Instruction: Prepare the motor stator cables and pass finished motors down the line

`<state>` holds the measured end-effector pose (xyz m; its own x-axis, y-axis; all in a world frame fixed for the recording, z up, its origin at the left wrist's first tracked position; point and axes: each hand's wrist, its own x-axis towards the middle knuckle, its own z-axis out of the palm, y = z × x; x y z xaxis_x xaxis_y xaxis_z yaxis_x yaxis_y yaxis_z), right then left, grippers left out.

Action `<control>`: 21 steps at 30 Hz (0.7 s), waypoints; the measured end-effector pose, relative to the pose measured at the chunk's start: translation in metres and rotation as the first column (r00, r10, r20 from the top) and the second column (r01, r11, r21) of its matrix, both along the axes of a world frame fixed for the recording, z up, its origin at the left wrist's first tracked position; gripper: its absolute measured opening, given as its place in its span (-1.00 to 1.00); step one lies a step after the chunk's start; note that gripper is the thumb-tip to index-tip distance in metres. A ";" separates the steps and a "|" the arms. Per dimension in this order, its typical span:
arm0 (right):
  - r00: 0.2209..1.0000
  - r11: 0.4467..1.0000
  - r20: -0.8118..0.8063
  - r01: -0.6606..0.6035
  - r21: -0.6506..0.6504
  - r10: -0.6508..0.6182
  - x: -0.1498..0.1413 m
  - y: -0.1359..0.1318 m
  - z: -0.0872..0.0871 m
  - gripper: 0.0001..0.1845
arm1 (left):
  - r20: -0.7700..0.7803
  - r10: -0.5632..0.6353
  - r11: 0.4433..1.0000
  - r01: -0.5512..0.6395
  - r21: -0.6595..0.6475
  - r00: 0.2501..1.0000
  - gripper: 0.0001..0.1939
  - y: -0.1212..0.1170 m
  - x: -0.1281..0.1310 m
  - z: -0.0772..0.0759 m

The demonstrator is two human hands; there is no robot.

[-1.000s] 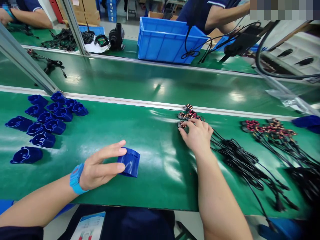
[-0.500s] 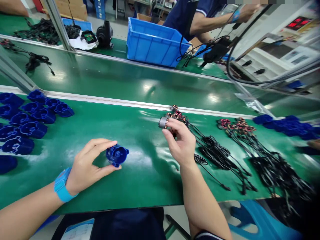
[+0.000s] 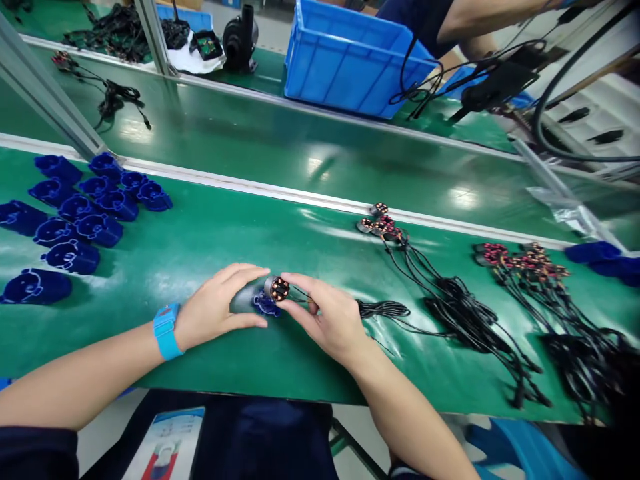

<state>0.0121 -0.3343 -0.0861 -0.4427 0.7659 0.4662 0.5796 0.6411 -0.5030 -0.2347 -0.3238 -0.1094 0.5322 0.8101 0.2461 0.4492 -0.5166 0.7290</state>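
Note:
My right hand (image 3: 327,313) pinches a stator (image 3: 277,289), a round grey-rimmed part with copper windings, between thumb and fingertips. Thin wires run back from it under the hand to a black cable (image 3: 383,309). The stator is just above a dark blue plastic housing (image 3: 267,305), which it partly hides. Around the housing's left side, my left hand (image 3: 225,300) has thumb and fingers apart, with a visible gap to the housing. A light blue band (image 3: 167,331) circles the left wrist.
Several blue housings (image 3: 75,257) stand on the left of the green table. More wound stators (image 3: 383,223) with bundled black cables (image 3: 465,313) lie on the right. Behind the raised ledge are a blue crate (image 3: 350,67) and another person's arm (image 3: 480,20).
My right hand has carried the stator left, over the blue housing. My left fingers have come away from the housing they held. The view has shifted.

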 end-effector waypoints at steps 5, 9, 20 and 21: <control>1.000 1.000 0.021 0.007 0.017 -0.008 -0.002 -0.001 -0.003 -0.65 | 0.071 0.025 0.966 -0.043 0.256 0.997 -0.36 -0.006 0.001 0.006; 1.000 0.999 0.003 -0.023 0.028 0.022 -0.004 -0.001 -0.002 -0.67 | 0.066 -0.002 0.965 -0.015 0.263 0.998 -0.47 -0.007 0.002 0.006; 1.000 0.998 -0.003 -0.017 -0.061 0.017 -0.002 -0.003 0.002 -0.66 | 0.066 -0.025 0.988 0.015 0.152 0.998 -0.34 -0.002 0.005 -0.002; 1.000 0.997 0.004 0.018 -0.074 -0.017 0.001 -0.002 0.004 -0.66 | 0.053 -0.027 0.996 0.022 0.082 0.998 -0.18 -0.001 0.005 -0.005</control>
